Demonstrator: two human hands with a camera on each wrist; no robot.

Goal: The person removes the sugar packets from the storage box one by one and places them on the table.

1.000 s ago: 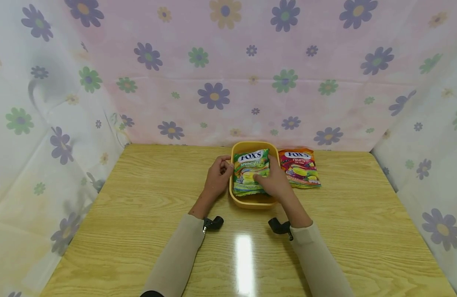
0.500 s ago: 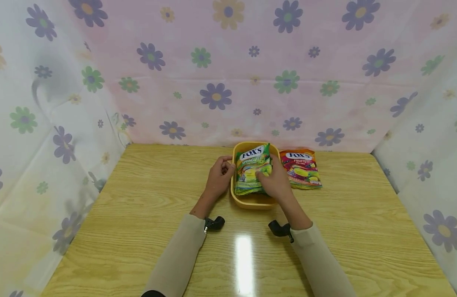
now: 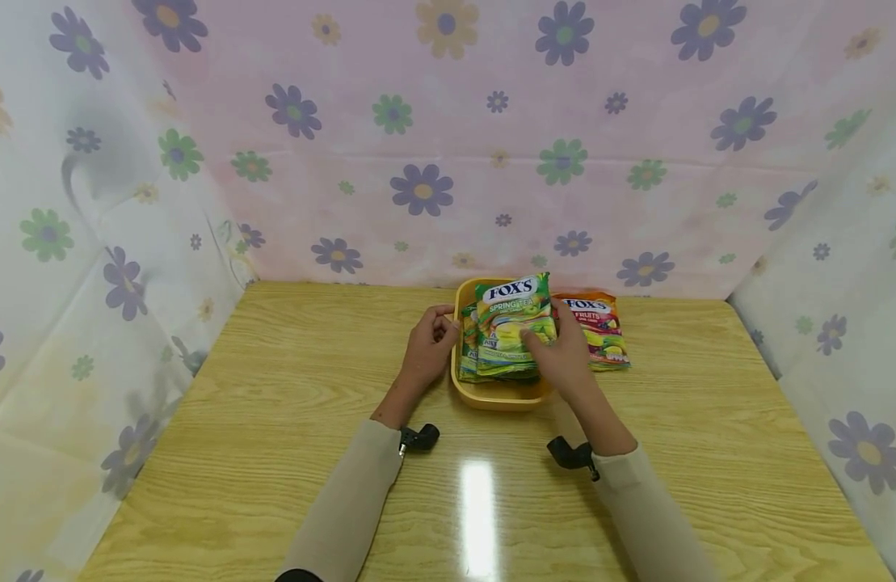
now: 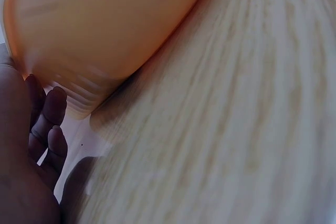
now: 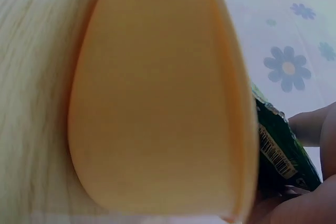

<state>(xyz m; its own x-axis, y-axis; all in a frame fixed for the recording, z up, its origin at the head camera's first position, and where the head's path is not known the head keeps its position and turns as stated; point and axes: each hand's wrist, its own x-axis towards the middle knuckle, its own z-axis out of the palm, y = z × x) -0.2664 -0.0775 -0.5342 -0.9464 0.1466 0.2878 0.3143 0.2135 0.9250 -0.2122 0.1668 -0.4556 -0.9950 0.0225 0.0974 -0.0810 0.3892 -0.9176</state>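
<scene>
The green pack (image 3: pixel 509 319) is the piece being worked on, and its move looks only part done: it leans above the tub (image 3: pixel 502 402), printed face up, neither settled flat inside nor set down elsewhere. Under it, a lower pack (image 3: pixel 469 365), also green, lies in the tub; whether more lie beneath is hidden. Whether packs are going in or coming out cannot be told from this moment. Either way, letting go of the green pack is yet to be done, and the red pack (image 3: pixel 603 327), flat on the bench (image 3: pixel 309 339) just beyond the tub's right wall, has no hand on it.

The green pack sits between the fingers of the right hand (image 3: pixel 567 356), which pinch it at its right edge: thumb over the print, the others behind. In the right wrist view it tilts up past the tub's rim, a barcode showing, its far part hidden by the wall. The left hand (image 3: pixel 429 343), at the tub's left wall, seems to pinch the rim, its other fingers loosely curled outside and apart from the green pack.
</scene>
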